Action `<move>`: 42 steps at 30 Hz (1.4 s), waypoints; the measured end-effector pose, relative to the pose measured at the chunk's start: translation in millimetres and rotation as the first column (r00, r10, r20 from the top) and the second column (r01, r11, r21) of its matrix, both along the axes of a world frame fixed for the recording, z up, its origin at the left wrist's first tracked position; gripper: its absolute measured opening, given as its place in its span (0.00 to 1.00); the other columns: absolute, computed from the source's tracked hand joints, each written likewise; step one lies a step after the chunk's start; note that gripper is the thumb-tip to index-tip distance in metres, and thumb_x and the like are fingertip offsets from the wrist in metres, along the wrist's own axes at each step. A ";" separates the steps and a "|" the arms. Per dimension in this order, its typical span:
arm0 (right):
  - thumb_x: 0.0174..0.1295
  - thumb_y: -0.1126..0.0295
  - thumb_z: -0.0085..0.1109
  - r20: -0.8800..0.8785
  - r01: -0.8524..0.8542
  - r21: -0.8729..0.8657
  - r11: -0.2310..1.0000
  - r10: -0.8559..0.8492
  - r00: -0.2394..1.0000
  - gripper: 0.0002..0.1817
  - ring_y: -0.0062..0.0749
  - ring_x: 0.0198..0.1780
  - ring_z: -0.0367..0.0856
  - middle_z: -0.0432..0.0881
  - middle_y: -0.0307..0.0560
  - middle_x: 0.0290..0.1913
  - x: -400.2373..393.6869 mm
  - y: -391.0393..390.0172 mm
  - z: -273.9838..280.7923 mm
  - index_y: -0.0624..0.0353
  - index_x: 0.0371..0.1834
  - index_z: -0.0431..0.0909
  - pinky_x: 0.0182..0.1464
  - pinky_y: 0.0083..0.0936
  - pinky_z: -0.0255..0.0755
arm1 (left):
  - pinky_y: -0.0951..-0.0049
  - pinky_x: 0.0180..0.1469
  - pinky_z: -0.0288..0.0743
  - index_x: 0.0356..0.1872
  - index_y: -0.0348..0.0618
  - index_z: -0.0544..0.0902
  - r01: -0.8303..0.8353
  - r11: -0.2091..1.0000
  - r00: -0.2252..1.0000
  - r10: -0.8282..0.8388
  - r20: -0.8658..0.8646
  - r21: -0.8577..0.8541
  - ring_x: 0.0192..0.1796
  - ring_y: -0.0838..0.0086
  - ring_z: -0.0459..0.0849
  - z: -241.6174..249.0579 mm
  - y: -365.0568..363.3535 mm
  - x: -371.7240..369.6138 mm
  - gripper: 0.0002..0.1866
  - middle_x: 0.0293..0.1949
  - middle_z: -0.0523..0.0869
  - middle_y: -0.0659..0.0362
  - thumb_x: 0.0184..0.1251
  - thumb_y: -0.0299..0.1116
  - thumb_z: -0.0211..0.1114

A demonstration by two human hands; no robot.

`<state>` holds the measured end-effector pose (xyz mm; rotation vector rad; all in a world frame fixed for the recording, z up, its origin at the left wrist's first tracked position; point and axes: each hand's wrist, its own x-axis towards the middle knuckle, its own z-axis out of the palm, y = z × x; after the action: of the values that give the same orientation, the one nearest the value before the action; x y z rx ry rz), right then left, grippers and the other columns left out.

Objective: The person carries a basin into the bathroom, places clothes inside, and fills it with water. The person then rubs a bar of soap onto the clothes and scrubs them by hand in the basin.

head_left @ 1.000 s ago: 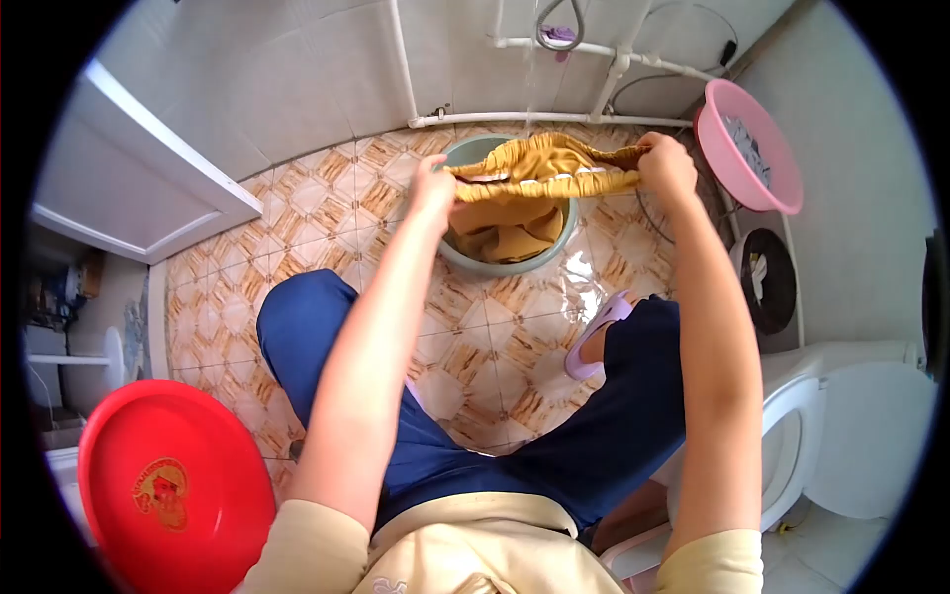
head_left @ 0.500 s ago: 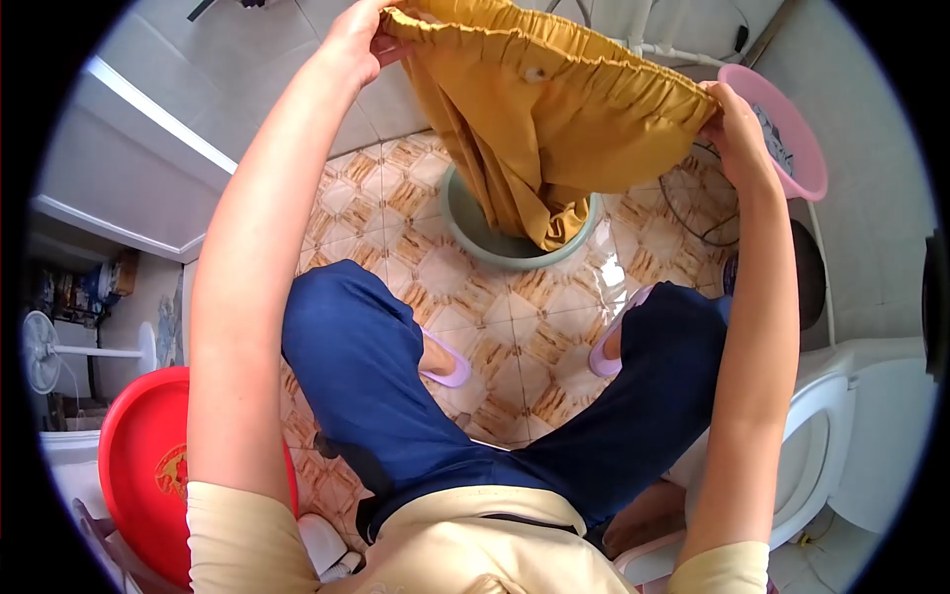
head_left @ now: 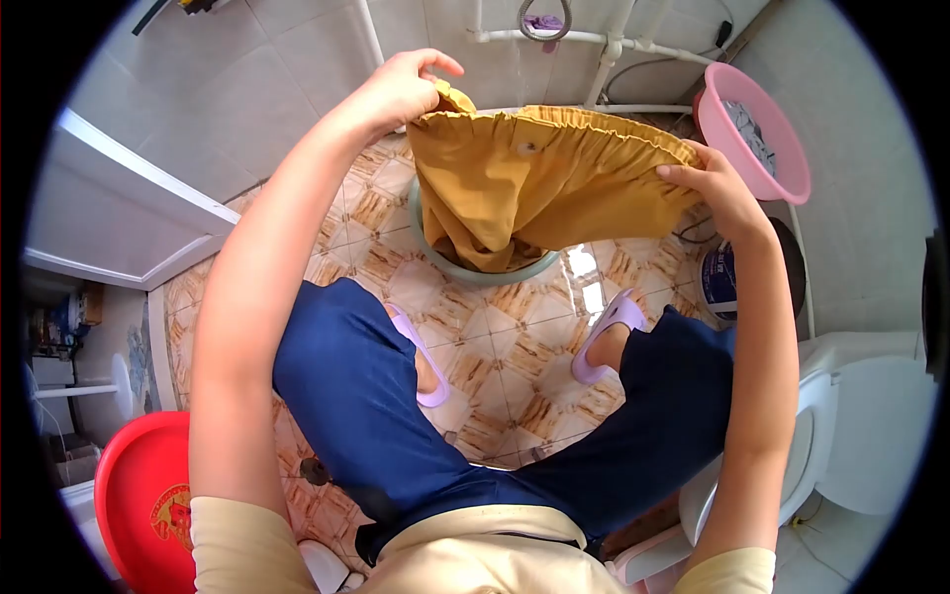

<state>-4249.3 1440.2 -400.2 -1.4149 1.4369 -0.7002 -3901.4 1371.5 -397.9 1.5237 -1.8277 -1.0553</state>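
Mustard-yellow trousers (head_left: 554, 183) with a gathered elastic waistband hang stretched between my two hands. My left hand (head_left: 406, 91) grips the waistband at its left end, with one finger pointing away from the cloth. At the right end, my right hand (head_left: 727, 188) pinches the waistband, its thumb lying on the near side. The lower part of the trousers drops into a pale green basin (head_left: 485, 274) on the tiled floor, so most of the basin's inside is hidden.
A pink basin (head_left: 762, 129) holding cloth stands at the right, above a dark blue-labelled bucket (head_left: 717, 282). The toilet (head_left: 811, 436) is right of my legs. On the left are a red basin (head_left: 134, 485) and a white door (head_left: 129, 208). White pipes (head_left: 554, 37) run along the far wall.
Both hands and the trousers have come down and nearer to me. The waistband sags more, and more of the far wall shows. One left finger now sticks out.
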 end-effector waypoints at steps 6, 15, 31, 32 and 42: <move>0.54 0.68 0.65 0.029 0.105 -0.092 0.990 -0.103 0.994 0.23 0.24 0.38 0.79 0.81 0.44 0.39 -4.4 -5.4 -9.8 0.68 0.50 0.73 0.44 0.21 0.72 | 0.71 0.51 0.74 0.48 0.38 0.78 0.028 0.984 0.992 -0.005 -0.126 0.175 0.45 0.71 0.81 -41.9 -8.2 19.0 0.17 0.44 0.82 0.56 0.58 0.27 0.49; 0.55 0.70 0.62 -0.168 0.199 -0.303 0.932 -0.258 0.952 0.13 0.21 0.39 0.78 0.80 0.47 0.46 -15.0 -7.6 -10.3 0.63 0.42 0.78 0.40 0.17 0.71 | 0.71 0.54 0.74 0.50 0.40 0.76 0.214 0.911 0.608 0.158 -0.778 0.352 0.47 0.74 0.82 -24.8 9.6 -22.4 0.16 0.45 0.84 0.59 0.65 0.38 0.59; 0.62 0.74 0.58 0.566 0.252 -0.258 0.933 -0.065 0.822 0.08 0.23 0.39 0.81 0.82 0.43 0.40 58.0 -15.7 0.3 0.60 0.43 0.75 0.40 0.19 0.76 | 0.74 0.55 0.72 0.53 0.41 0.76 0.174 0.960 0.868 -0.254 -0.427 -0.218 0.48 0.77 0.79 -30.5 32.4 -57.7 0.27 0.43 0.81 0.61 0.51 0.35 0.75; 0.67 0.72 0.52 0.552 0.250 -0.247 0.936 -0.077 0.830 0.06 0.20 0.44 0.79 0.80 0.39 0.42 56.0 -15.9 2.3 0.58 0.45 0.73 0.47 0.18 0.74 | 0.74 0.52 0.73 0.49 0.44 0.77 0.195 0.947 0.884 -0.282 -0.373 -0.254 0.47 0.76 0.78 -42.3 25.2 -55.9 0.26 0.41 0.80 0.62 0.48 0.37 0.76; 0.64 0.75 0.55 0.149 0.249 -0.653 0.716 -0.200 0.968 0.06 0.19 0.36 0.76 0.81 0.40 0.34 50.4 -13.7 16.8 0.62 0.43 0.74 0.40 0.16 0.70 | 0.83 0.38 0.67 0.35 0.41 0.79 0.059 0.960 0.920 -0.159 -0.358 -0.274 0.32 0.90 0.73 -43.2 14.5 -39.2 0.09 0.27 0.80 0.69 0.69 0.36 0.60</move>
<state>-4198.9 1426.5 -383.4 -1.7341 1.3722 -1.5302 -3940.6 1386.0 -441.1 0.9945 -1.7112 -1.0300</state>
